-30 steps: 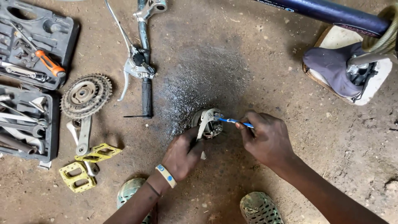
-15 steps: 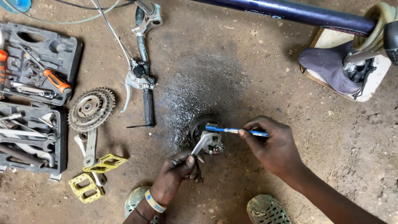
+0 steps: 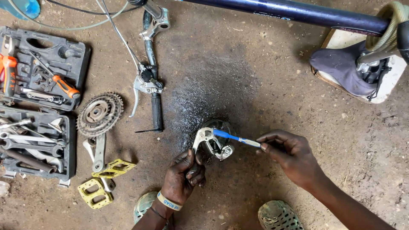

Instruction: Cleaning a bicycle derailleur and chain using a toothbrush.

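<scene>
Dirt-floor bicycle workshop: tool case (image 3: 42,72), chainring (image 3: 99,113)

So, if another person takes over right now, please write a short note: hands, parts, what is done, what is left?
Left hand: grips the silver derailleur from below, over the wet dark patch on the ground.
Right hand: holds a blue brush, tip on the derailleur.
Nearby: crankset, yellow pedals, tool case at left.
Done: cannot tell how clean it is.
Left: likely more brushing.

Hands (image 3: 183,176) — derailleur (image 3: 208,142), blue brush (image 3: 232,137)
</scene>
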